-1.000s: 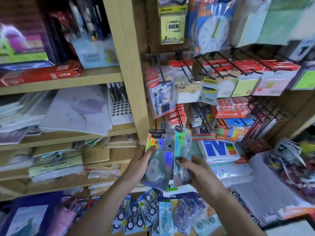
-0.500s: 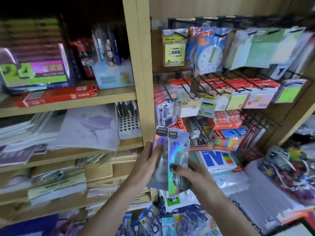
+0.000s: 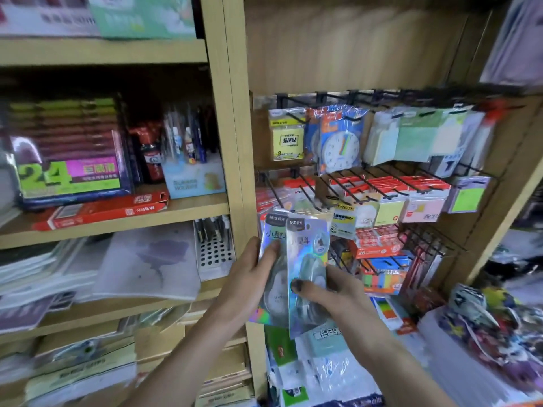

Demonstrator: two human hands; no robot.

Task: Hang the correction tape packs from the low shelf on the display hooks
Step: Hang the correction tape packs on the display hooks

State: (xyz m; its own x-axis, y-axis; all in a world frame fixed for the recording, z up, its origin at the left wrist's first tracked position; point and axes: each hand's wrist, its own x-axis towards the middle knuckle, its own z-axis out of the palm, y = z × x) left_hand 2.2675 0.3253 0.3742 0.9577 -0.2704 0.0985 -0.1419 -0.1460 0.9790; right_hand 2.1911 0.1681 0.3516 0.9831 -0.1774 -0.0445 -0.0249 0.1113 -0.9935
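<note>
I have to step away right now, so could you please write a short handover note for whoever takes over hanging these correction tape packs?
Left hand: grips the rear correction tape pack by its left edge.
Right hand: pinches the front correction tape pack, thumb on its face.
Both packs are upright, overlapping, in front of the display hooks, not on any of them.
Done: two packs picked up.
Left: hang both packs on a hook; the low shelf is out of view.
</note>
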